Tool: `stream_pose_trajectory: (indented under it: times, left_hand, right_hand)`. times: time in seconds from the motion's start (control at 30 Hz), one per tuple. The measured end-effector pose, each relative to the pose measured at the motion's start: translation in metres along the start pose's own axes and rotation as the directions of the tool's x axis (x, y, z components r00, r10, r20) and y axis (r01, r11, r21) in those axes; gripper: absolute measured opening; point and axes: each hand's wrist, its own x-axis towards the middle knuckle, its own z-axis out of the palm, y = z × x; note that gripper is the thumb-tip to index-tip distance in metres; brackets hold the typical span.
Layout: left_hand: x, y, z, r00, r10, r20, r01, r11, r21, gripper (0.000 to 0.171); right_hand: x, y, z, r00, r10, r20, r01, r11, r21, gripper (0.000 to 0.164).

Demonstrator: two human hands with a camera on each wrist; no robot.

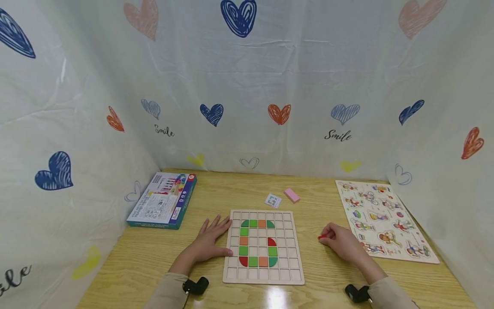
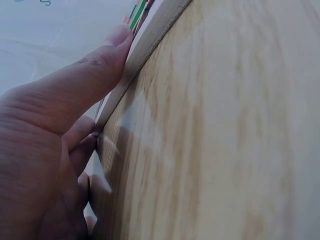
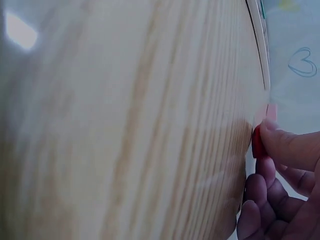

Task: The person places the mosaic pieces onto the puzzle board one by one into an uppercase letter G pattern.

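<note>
A wooden grid board (image 1: 285, 253) lies on the table in the head view, with green, orange and red tiles set in its squares in a G-like outline. Along its left edge rests my left hand (image 1: 208, 240), fingers spread and thumb touching the rim. The left wrist view shows that thumb (image 2: 102, 57) against the board's side. To the right of the board, my right hand (image 1: 341, 243) pinches a small red tile (image 3: 258, 142) between thumb and finger, low over the table. The tile's shape is mostly hidden by the fingertips.
Behind the board lie a pink eraser-like block (image 1: 291, 195) and a small printed card (image 1: 273, 200). A boxed set (image 1: 162, 201) sits at the back left. A picture puzzle board (image 1: 380, 219) lies at the right, close to my right hand. Heart-patterned curtains (image 1: 247, 86) enclose the table.
</note>
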Motion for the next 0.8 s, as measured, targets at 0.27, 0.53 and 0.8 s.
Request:
stream_pose_trajectory:
  times: [0.27, 0.53, 0.8]
  left_hand:
    - [0.0, 0.0, 0.0, 1.0, -0.003, -0.004, 0.003, 1.0, -0.003, 0.099]
    - [0.0, 0.002, -0.001, 1.0, 0.006, -0.006, -0.007, 1.0, -0.018, 0.099]
    - [0.0, 0.001, 0.0, 1.0, 0.003, -0.008, -0.003, 1.0, -0.008, 0.099]
  right_hand:
    - [0.0, -0.007, 0.002, 1.0, -0.012, 0.028, 0.011, 1.0, 0.029, 0.004]
    - [0.004, -0.02, 0.006, 0.991, -0.123, 0.048, 0.114, 0.981, 0.156, 0.015]
    - [0.013, -0.043, 0.017, 0.973, -0.211, 0.094, 0.181, 0.949, 0.256, 0.014]
